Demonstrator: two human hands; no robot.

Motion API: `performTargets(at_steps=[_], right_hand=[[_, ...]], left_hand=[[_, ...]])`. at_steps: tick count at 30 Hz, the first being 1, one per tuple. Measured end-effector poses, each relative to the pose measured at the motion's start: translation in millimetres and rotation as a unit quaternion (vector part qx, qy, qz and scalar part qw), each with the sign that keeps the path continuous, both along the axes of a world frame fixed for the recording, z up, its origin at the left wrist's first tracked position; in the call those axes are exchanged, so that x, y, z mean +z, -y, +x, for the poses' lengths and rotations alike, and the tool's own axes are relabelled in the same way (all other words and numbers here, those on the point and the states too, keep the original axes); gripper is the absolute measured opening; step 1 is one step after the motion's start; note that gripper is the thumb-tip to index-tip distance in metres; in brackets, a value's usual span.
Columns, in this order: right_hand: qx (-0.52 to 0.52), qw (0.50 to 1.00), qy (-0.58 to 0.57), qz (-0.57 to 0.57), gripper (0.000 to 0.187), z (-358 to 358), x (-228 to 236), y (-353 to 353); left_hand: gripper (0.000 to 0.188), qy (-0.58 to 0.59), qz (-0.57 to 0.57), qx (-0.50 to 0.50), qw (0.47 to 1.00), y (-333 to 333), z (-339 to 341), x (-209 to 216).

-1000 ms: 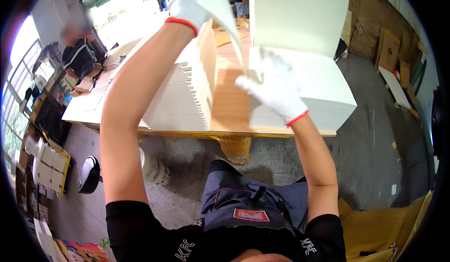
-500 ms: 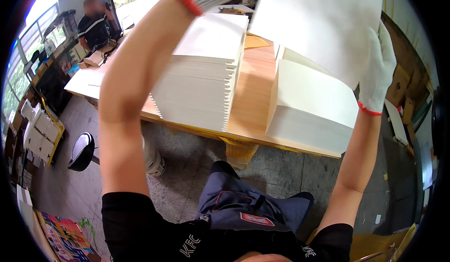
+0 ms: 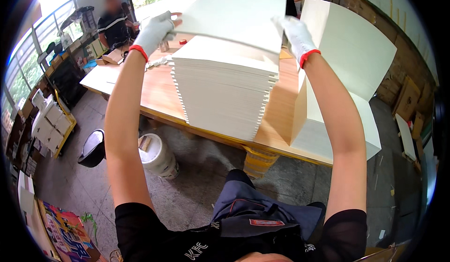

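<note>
A large white board or sheet [image 3: 234, 16] is held up in both my gloved hands, tilted over a tall stack of white sheets [image 3: 218, 93] with notched side edges. My left hand [image 3: 157, 33], its fingertips bare past the glove, closes on the left edge of the sheet. My right hand [image 3: 295, 36] grips its right edge, with some fingers out of sight. To the right, a second block of white sheets [image 3: 311, 133] sits on the table, partly behind my right forearm. Large white panels [image 3: 358, 46] stand upright at its back.
The wooden table [image 3: 157, 95] holds the stacks. On the floor by its front edge stand a white bucket [image 3: 159, 156] with a brush on top and a black stool [image 3: 91, 147]. A person [image 3: 112, 25] sits at the far left; another is partly visible at the back.
The white sheet has moved left, from above the right block to above the notched stack. Both my hands went left with it, and my left hand has come lower into view.
</note>
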State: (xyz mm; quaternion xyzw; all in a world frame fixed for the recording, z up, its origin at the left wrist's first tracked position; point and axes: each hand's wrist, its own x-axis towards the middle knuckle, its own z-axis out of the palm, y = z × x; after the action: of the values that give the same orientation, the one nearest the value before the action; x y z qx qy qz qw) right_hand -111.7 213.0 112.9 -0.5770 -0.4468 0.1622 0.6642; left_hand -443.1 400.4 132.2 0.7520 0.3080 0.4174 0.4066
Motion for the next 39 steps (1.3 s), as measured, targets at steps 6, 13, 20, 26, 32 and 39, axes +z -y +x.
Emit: performTargets(at_steps=[6,13,20,26,32,39], right_hand=[[-0.153,0.845,0.445,-0.255,0.069,-21.4,-4.0,46.5],[-0.031,0.834,0.481,-0.268,0.055,-90.9,8.7,93.9],[-0.029,0.879,0.419,-0.226,0.033,-102.2,0.1,101.0],[0.01,0.932,0.323,-0.161,0.027,-94.8,-16.4,100.8],[0.018,0.945,0.293,-0.142,0.028,-90.9,-23.5,102.7],[0.017,0.945,0.289,-0.153,0.03,-92.1,-22.0,102.5]], left_hand=[[0.037,-0.334,0.165,0.055,0.926,28.4,-16.6,-25.6],[0.041,-0.305,0.161,-0.039,0.938,33.1,-58.1,-13.3],[0.035,-0.28,0.169,-0.023,0.945,16.9,-57.8,-23.2],[0.029,-0.254,0.156,-0.021,0.954,19.8,-54.7,-25.6],[0.025,-0.239,0.128,-0.019,0.962,30.8,-53.2,-23.5],[0.025,-0.189,0.167,-0.026,0.967,8.9,-57.4,-38.9]])
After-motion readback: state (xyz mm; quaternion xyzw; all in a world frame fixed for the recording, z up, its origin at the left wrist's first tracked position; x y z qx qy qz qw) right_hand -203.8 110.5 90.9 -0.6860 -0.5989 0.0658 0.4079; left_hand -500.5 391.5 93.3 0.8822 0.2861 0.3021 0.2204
